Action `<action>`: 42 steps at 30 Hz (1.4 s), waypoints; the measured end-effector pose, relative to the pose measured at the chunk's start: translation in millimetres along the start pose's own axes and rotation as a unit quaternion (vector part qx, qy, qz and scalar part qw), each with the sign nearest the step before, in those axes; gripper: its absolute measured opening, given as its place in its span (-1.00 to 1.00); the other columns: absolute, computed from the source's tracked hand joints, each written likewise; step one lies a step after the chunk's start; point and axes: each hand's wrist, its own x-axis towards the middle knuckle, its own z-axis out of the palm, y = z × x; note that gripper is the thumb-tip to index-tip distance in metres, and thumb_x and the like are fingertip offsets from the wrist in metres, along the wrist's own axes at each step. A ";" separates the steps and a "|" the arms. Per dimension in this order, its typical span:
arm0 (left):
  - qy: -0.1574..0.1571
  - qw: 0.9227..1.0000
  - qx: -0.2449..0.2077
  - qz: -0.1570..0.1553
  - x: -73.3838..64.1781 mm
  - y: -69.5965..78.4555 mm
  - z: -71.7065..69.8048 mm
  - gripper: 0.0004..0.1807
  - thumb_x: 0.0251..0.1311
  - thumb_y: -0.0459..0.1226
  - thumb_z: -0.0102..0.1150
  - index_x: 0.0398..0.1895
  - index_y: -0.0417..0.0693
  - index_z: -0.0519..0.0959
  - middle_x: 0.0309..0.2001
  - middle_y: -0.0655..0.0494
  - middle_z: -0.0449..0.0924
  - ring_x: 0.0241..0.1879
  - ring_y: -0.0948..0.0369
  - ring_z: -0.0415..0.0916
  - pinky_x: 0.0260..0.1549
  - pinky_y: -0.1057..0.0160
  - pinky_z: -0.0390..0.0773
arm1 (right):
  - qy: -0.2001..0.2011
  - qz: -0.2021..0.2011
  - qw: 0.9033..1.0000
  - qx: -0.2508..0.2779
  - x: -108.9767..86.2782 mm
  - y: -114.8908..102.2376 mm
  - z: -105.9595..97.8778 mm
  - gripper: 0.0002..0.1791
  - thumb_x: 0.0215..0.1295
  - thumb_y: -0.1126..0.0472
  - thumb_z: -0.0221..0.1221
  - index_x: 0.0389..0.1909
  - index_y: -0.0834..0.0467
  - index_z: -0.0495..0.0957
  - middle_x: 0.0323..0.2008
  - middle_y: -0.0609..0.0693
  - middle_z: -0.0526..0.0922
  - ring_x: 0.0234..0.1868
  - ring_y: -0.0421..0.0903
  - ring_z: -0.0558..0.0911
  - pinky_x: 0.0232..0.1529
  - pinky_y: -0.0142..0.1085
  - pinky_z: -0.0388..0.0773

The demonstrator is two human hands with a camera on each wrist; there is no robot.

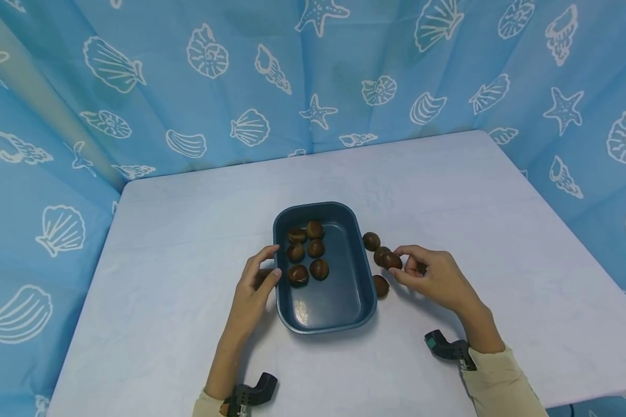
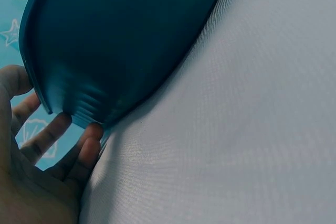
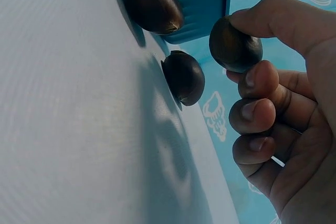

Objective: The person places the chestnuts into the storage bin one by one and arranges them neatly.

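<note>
Head view: right of centre, the right hand (image 1: 432, 277) pinches a chestnut (image 1: 392, 260) at its thumb and fingertips, just right of the blue tray (image 1: 334, 325). Three loose chestnuts (image 1: 371, 241) lie near it; seven sit in the tray.

Left wrist view: at lower left, the left hand (image 2: 39, 153) touches the tray's wall with loosely spread fingers.

Right wrist view: at upper right, the pinched chestnut hangs clear of the cloth (image 3: 68, 103).

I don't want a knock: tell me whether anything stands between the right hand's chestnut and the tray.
Yes: a loose chestnut lies between the held chestnut and the tray, whose raised side wall also stands in the way.
</note>
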 end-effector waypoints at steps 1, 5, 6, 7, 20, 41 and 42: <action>0.000 1.000 0.001 0.001 0.0 -0.1 0.0 -0.54 0.48 -0.05 0.04 0.41 0.38 0.38 0.28 0.24 0.36 0.07 0.15 0.52 0.20 0.06 0.44 | 0.001 0.000 1.000 0.001 -0.1 -0.1 0.1 -0.71 0.18 0.24 0.40 -0.07 0.13 0.63 -0.60 -0.27 0.48 -0.62 -0.28 0.41 -0.56 -0.37 0.39; 0.001 1.000 0.001 0.003 -0.1 -0.1 0.1 -0.53 0.48 -0.05 0.04 0.42 0.33 0.38 0.28 0.24 0.36 0.08 0.14 0.52 0.20 0.05 0.44 | 0.005 -0.001 1.000 0.006 -0.4 -0.2 0.5 -0.70 0.18 0.25 0.40 -0.07 0.13 0.63 -0.60 -0.27 0.49 -0.61 -0.27 0.42 -0.56 -0.37 0.40; 0.001 1.000 0.002 0.002 -0.2 0.1 0.0 -0.53 0.48 -0.04 0.04 0.42 0.32 0.38 0.28 0.24 0.36 0.08 0.15 0.52 0.21 0.05 0.44 | 0.006 -0.002 1.000 0.008 -0.4 -0.2 0.6 -0.70 0.18 0.25 0.41 -0.07 0.14 0.63 -0.59 -0.26 0.49 -0.60 -0.27 0.43 -0.55 -0.37 0.40; 0.001 1.000 0.002 0.003 -0.2 0.2 0.0 -0.52 0.48 -0.04 0.04 0.43 0.30 0.37 0.28 0.24 0.36 0.09 0.15 0.52 0.21 0.05 0.44 | 0.006 -0.002 1.000 0.010 -0.4 -0.3 0.6 -0.70 0.18 0.25 0.41 -0.06 0.13 0.63 -0.59 -0.26 0.49 -0.60 -0.27 0.43 -0.55 -0.37 0.40; 0.004 1.000 0.004 0.006 0.4 1.4 0.4 -0.52 0.48 -0.07 0.04 0.43 0.24 0.38 0.28 0.20 0.36 0.09 0.12 0.52 0.21 0.00 0.45 | 0.016 -0.006 1.000 0.015 -0.5 -3.0 -0.6 -0.69 0.16 0.26 0.42 -0.06 0.13 0.64 -0.58 -0.25 0.50 -0.57 -0.26 0.44 -0.52 -0.37 0.42; -0.002 1.000 -0.007 0.002 0.7 1.3 -0.9 -0.54 0.48 -0.08 0.05 0.40 0.39 0.38 0.30 0.20 0.36 0.08 0.13 0.53 0.19 0.02 0.46 | 0.023 -0.004 0.999 0.030 -0.6 -5.3 0.5 -0.69 0.17 0.27 0.41 -0.05 0.14 0.65 -0.58 -0.24 0.49 -0.55 -0.23 0.44 -0.49 -0.35 0.41; -0.002 1.000 -0.005 0.002 0.8 1.1 -0.8 -0.54 0.48 -0.08 0.05 0.40 0.39 0.38 0.30 0.21 0.35 0.07 0.14 0.53 0.19 0.03 0.46 | 0.023 -0.005 0.999 0.030 -0.6 -5.5 0.4 -0.69 0.17 0.27 0.41 -0.05 0.14 0.65 -0.58 -0.25 0.49 -0.55 -0.23 0.43 -0.49 -0.35 0.41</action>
